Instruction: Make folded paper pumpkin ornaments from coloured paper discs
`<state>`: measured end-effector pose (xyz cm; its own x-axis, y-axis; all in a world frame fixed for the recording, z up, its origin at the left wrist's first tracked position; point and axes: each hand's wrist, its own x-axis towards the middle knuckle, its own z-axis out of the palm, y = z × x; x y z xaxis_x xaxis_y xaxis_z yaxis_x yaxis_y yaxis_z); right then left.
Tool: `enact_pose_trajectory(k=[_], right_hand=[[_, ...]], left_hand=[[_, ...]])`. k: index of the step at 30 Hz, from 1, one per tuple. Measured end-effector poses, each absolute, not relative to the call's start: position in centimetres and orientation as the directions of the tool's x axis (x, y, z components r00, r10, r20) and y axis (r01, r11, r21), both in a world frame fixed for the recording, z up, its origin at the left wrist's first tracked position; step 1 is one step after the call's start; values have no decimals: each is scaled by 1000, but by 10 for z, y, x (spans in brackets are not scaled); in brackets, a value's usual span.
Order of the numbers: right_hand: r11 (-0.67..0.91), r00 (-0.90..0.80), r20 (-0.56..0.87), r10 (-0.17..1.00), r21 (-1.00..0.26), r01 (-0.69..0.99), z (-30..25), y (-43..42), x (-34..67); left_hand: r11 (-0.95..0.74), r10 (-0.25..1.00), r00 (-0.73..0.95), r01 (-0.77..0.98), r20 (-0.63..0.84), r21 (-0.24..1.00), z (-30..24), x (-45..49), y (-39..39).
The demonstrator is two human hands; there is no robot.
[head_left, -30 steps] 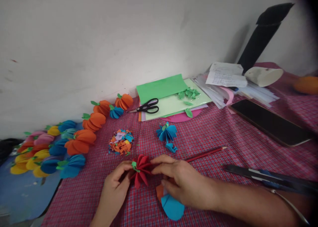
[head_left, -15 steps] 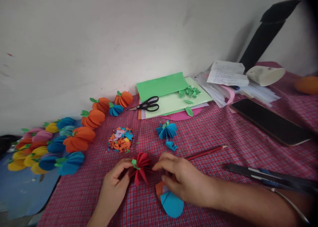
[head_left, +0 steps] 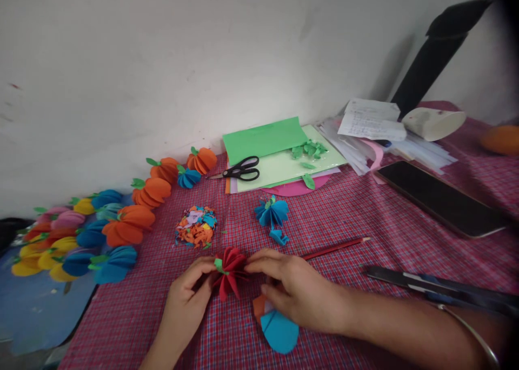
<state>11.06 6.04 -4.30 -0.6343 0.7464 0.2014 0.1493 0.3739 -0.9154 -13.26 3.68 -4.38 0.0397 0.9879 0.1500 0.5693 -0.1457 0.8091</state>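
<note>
Between my two hands is a red paper pumpkin [head_left: 232,275] of folded segments, with a small green paper stem [head_left: 219,266] on its left side. My left hand [head_left: 187,301] is closed on it, thumb and fingers pinching the stem side. From the right, my right hand [head_left: 298,289] has its index fingertip at the red folds; its fingers are curled, and the thumb is lower, apart from the paper. Below that hand lie a blue paper circle [head_left: 279,332] and an orange piece [head_left: 258,308]. A small blue paper pumpkin [head_left: 271,212] sits just beyond, with a blue scrap [head_left: 279,237] before it.
Finished paper pumpkins [head_left: 128,225] in several colours line the left. A pile of paper scraps [head_left: 197,227], black scissors [head_left: 242,170], green sheets [head_left: 265,138] and leaf cutouts [head_left: 310,149] lie further back. A red pencil [head_left: 336,248], a phone [head_left: 440,197] and a dark cutter-like tool [head_left: 421,283] are rightward.
My right hand has moved slightly left, its index fingertip now reaching the red pumpkin's folds. The left hand keeps its pinch, and the pumpkin has barely turned.
</note>
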Motion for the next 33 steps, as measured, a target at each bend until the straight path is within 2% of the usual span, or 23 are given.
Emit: enact_pose_trajectory(k=[8,21,27,33], right_hand=[[334,-615,230,755,-941,57,-41,59,114],[369,-644,203,738,-920,132,-41,60,112],[276,-554,223,802,-961,12,-38,60,111],[213,-556,182,811,-977,-10,-38,62,110]], left_hand=[[-146,988,40,558,149,817,-43,-132,37],[-165,986,67,578,155,799,-44,-134,36],[-177,983,70,578,167,797,-45,-135,37],[-143,988,44,594,146,792,-44,-135,37]])
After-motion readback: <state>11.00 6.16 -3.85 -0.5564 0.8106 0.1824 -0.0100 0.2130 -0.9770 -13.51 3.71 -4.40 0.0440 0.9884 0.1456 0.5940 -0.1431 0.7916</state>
